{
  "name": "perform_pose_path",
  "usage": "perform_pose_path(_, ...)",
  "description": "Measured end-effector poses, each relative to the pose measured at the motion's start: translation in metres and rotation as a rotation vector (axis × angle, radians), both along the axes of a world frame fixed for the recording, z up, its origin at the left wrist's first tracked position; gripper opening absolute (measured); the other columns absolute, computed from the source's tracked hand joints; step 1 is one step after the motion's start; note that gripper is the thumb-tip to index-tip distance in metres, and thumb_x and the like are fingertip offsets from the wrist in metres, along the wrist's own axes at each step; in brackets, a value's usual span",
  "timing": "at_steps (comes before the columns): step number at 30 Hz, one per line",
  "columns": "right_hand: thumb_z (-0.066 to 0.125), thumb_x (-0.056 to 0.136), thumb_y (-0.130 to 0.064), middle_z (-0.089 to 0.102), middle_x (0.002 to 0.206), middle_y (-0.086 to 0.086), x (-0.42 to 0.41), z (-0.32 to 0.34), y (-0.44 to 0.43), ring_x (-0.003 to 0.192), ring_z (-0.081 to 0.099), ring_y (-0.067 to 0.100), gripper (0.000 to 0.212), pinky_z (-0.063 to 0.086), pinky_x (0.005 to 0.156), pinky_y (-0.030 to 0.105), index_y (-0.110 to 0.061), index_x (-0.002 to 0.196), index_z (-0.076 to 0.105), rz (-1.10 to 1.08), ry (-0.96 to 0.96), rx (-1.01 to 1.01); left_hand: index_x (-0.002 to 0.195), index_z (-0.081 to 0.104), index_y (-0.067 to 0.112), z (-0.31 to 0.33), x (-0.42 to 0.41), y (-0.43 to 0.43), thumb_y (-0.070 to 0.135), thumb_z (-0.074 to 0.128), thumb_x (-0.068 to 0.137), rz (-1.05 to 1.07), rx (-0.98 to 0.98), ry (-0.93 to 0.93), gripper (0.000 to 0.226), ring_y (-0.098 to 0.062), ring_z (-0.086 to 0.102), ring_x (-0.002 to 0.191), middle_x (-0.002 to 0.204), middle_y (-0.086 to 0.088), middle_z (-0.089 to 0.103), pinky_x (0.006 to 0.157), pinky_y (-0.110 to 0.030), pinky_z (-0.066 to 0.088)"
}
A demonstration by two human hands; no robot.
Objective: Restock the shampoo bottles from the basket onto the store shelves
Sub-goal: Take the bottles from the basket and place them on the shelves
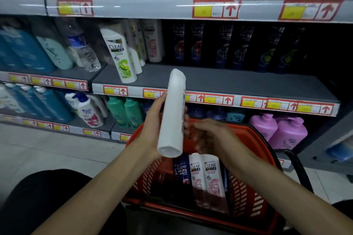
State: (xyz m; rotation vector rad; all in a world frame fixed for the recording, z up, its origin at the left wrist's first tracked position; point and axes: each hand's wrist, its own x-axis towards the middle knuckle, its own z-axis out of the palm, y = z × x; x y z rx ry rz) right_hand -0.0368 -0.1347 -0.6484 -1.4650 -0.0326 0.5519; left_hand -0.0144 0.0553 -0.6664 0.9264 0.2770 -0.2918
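Your left hand (155, 120) holds a tall white plastic shampoo bottle (172, 112) in the middle of the view, above the far end of a red plastic shopping basket (254, 136). Its fingers wrap round the bottle's middle from the left. The bottle's plain back faces you and its long axis runs nearly upright, the upper end tipped slightly right and away, towards the shelves. Your right hand (210, 133) hovers just right of the bottle, over the basket; it is blurred, so you cannot tell whether its fingers are curled or touching the bottle.

Directly beyond the bottle's upper end lies the grey middle shelf (238, 82), with bare shelf in front of a row of dark bottles. To the left on it stands a white bottle with a green label (122, 57). The left hand is the nearer one to that shelf, and the likely move is forward and slightly up.

More stock lies in the basket: two white bottles with pink labels (208, 179) beside a dark blue bottle (181, 171)
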Motion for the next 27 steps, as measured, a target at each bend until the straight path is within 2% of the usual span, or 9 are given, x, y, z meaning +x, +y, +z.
perform_pose_path(2,0.073,0.089,-0.04,0.073,0.091,0.01,-0.006,0.002,0.004,0.078,0.069,0.027,0.043,0.055,0.072,0.036,-0.002,0.107,0.067,0.051,-0.041,-0.04,0.092,0.068,0.008,0.012,-0.008,-0.007,0.065,0.062,0.089,-0.004,0.038,-0.041,0.058,-0.024,0.061,0.065,0.08,-0.012,0.065,0.063,-0.032,0.051)
perform_pose_path(5,0.071,0.092,-0.04,0.077,0.104,0.003,-0.01,0.011,0.015,0.095,0.075,0.019,0.035,0.06,0.078,0.028,-0.011,0.112,0.071,0.105,-0.132,-0.091,0.105,0.069,0.009,0.02,-0.007,-0.009,0.064,0.064,0.088,0.096,0.182,-0.107,0.058,-0.023,0.066,0.071,0.085,-0.012,0.068,0.069,-0.034,0.057)
perform_pose_path(9,0.085,0.082,-0.032,0.078,0.1,-0.011,0.005,0.007,0.035,0.09,0.073,0.005,0.032,0.056,0.074,0.017,-0.024,0.112,0.073,0.085,-0.332,-0.238,0.123,0.064,0.025,0.022,-0.001,-0.005,0.049,0.066,0.094,0.222,0.372,-0.284,0.039,-0.021,0.074,0.095,0.104,-0.002,0.076,0.089,-0.042,0.058)
perform_pose_path(12,0.089,0.077,-0.032,0.076,0.1,-0.017,0.027,-0.001,0.047,0.089,0.07,-0.002,0.04,0.057,0.079,0.019,-0.03,0.113,0.072,0.02,-0.516,-0.384,0.119,0.06,0.022,0.026,0.005,0.001,0.038,0.063,0.1,0.244,0.436,-0.355,0.025,-0.014,0.074,0.099,0.102,0.005,0.076,0.088,-0.036,0.056)
perform_pose_path(14,0.09,0.076,-0.028,0.077,0.099,-0.014,0.043,-0.002,0.056,0.088,0.071,0.0,0.041,0.059,0.079,0.025,-0.028,0.113,0.071,-0.01,-0.568,-0.379,0.119,0.058,0.019,0.032,0.012,0.007,0.034,0.063,0.101,0.264,0.517,-0.388,0.024,-0.008,0.073,0.097,0.101,0.009,0.075,0.085,-0.029,0.055)
perform_pose_path(17,0.094,0.07,-0.027,0.078,0.094,-0.01,0.07,0.0,0.074,0.082,0.074,0.006,0.043,0.062,0.076,0.037,-0.026,0.107,0.072,-0.058,-0.619,-0.407,0.12,0.06,0.02,0.041,0.026,0.021,0.037,0.067,0.098,0.265,0.606,-0.436,0.029,-0.012,0.072,0.104,0.112,0.005,0.075,0.092,-0.035,0.057)
perform_pose_path(20,0.096,0.066,-0.029,0.078,0.093,-0.012,0.099,0.0,0.093,0.082,0.075,0.006,0.043,0.063,0.077,0.041,-0.028,0.103,0.073,-0.111,-0.638,-0.413,0.12,0.066,0.024,0.049,0.045,0.042,0.04,0.071,0.094,0.284,0.734,-0.462,0.031,-0.01,0.072,0.105,0.114,0.005,0.076,0.096,-0.038,0.057)
perform_pose_path(25,0.093,0.069,-0.02,0.079,0.087,-0.014,0.144,0.001,0.127,0.082,0.075,0.003,0.04,0.063,0.079,0.038,-0.025,0.105,0.077,-0.192,-0.655,-0.334,0.121,0.066,0.044,0.048,0.081,0.067,0.072,0.059,0.083,0.351,0.936,-0.413,0.048,-0.01,0.069,0.107,0.115,0.007,0.072,0.1,-0.044,0.055)
perform_pose_path(27,0.091,0.071,-0.018,0.078,0.084,-0.016,0.164,0.001,0.14,0.08,0.074,-0.001,0.038,0.063,0.077,0.033,-0.027,0.105,0.077,-0.209,-0.66,-0.301,0.126,0.061,0.05,0.038,0.097,0.075,0.074,0.053,0.082,0.352,0.997,-0.369,0.051,-0.014,0.067,0.107,0.115,0.004,0.069,0.1,-0.045,0.054)
